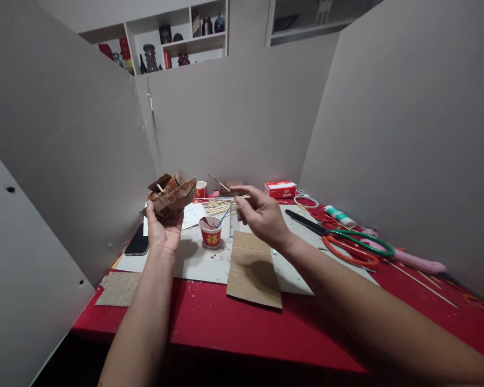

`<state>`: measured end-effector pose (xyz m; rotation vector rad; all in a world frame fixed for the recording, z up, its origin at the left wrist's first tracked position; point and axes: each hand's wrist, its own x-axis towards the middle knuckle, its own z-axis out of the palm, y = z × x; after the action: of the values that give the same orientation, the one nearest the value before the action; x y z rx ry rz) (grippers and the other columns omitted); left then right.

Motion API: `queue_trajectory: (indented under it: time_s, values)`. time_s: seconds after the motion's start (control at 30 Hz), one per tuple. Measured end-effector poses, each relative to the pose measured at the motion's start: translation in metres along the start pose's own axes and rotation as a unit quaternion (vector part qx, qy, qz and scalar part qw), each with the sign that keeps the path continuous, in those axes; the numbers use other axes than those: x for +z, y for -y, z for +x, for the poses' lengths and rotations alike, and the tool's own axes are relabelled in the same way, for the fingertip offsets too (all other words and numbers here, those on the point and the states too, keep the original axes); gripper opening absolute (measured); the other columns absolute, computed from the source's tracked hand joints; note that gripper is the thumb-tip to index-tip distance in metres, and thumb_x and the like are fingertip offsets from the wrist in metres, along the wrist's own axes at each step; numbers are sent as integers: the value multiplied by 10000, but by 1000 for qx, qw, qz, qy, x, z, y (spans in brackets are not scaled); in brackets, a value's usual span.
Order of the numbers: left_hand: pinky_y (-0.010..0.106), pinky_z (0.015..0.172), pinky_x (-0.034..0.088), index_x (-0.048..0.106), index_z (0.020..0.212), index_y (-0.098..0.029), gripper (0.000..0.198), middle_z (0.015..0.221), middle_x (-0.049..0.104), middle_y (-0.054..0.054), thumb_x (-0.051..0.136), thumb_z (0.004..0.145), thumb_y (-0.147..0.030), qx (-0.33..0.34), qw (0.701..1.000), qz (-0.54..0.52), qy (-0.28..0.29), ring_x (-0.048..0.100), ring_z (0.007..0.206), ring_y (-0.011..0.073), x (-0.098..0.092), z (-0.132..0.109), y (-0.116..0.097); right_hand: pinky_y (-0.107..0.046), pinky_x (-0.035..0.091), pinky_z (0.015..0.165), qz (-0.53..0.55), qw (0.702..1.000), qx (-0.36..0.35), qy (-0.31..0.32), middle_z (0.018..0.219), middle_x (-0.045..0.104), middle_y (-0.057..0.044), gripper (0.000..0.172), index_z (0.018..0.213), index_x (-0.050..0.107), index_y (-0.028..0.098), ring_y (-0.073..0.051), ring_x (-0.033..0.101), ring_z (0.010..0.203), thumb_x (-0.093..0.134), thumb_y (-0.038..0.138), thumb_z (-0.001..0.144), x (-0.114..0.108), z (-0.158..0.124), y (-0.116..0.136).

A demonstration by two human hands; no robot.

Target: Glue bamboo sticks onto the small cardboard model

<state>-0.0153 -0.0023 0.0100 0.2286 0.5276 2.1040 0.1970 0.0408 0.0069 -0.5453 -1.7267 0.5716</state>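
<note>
My left hand (163,232) holds up a small cardboard boat model (173,200), its sides patched with brown and orange. The fingers support it from below, with the thumb at its near end. To the right, my right hand (263,216) pinches a thin wooden stick (218,182) that points up and left, dark at its tip. Between the hands stands a red and white paper cup (211,238) with dark stains inside its rim and a blue stick (224,216) leaning in it. A flat piece of cardboard (253,271) lies below my right hand.
Scissors with green and orange handles (347,244) lie right, near a pink-handled tool (421,263). Bamboo sticks (215,207), a second cup (200,189) and a red box (280,189) sit behind. A phone (137,243) and corrugated cardboard (116,289) are left. Grey panels enclose the table.
</note>
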Motion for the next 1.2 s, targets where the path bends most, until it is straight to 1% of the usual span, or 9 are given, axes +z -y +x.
queue_trajectory:
  time_s: [0.1, 0.17, 0.27, 0.43, 0.57, 0.77, 0.97, 1.07, 1.2]
  values:
    - [362, 890, 594, 596, 1218, -167, 430, 1153, 673, 138, 596, 901, -457, 9, 1000, -2, -5, 659, 1089, 239, 0, 1, -1, -232, 418, 450, 78, 996, 49, -3, 604, 606, 35, 218, 1024, 640, 172, -81, 523, 458, 591, 334, 887, -7, 6, 10]
    - [348, 891, 591, 604, 1206, -174, 422, 1148, 672, 130, 582, 906, -470, 9, 1000, 0, -11, 658, 1085, 230, 1, 1, -1, -216, 403, 425, 110, 991, 77, 3, 659, 665, 4, 192, 941, 646, 165, -71, 536, 456, 619, 332, 849, -10, 8, 13]
    - [340, 882, 592, 604, 1203, -191, 414, 1123, 681, 108, 579, 908, -480, 3, 1000, 7, -9, 665, 1056, 215, 2, 0, -1, -195, 392, 398, 143, 981, 125, 25, 784, 739, -50, 199, 907, 666, 154, -81, 595, 490, 646, 312, 787, -13, 12, 12]
    - [332, 851, 600, 601, 1195, -182, 420, 1054, 690, 104, 562, 917, -493, 8, 1000, 18, -8, 676, 1007, 211, 3, -2, -2, -178, 389, 367, 146, 965, 211, 53, 790, 760, -79, 181, 835, 690, 140, -106, 641, 512, 669, 256, 698, -21, 18, 10]
    - [307, 822, 601, 601, 1181, -186, 443, 1022, 687, 99, 577, 899, -527, -1, 999, 27, -36, 676, 966, 195, 4, -1, -3, -183, 413, 368, 124, 958, 245, 82, 892, 771, -131, 180, 844, 691, 128, -144, 694, 584, 684, 228, 696, -25, 20, 12]
    - [315, 854, 584, 598, 1158, -207, 441, 1030, 670, 88, 619, 865, -537, -8, 998, 49, -50, 660, 967, 187, 1, 0, -1, -166, 387, 349, 87, 967, 223, 87, 847, 764, -107, 134, 823, 628, 142, -99, 638, 499, 668, 267, 797, -10, 15, 0]
    - [338, 901, 574, 607, 1156, -194, 435, 1094, 655, 114, 612, 871, -523, -3, 999, 48, -8, 644, 1026, 204, 0, -1, 1, -206, 416, 417, 16, 982, 159, 98, 620, 680, -26, 220, 649, 606, 161, -84, 529, 423, 600, 288, 830, 14, 5, -33]
    - [348, 901, 576, 604, 1169, -194, 441, 1113, 654, 124, 607, 878, -525, -4, 999, 37, -5, 645, 1034, 209, 0, -2, 2, -226, 426, 476, -22, 986, 115, 115, 602, 672, -11, 201, 665, 660, 171, -116, 566, 496, 574, 261, 823, 21, 0, -42]
    - [362, 889, 584, 604, 1150, -203, 424, 1114, 660, 116, 579, 893, -539, 2, 999, 34, -7, 649, 1039, 214, 1, -4, 2, -267, 462, 586, -59, 984, 93, 140, 713, 746, -42, 209, 737, 739, 177, -175, 652, 659, 569, 258, 828, 25, -3, -48]
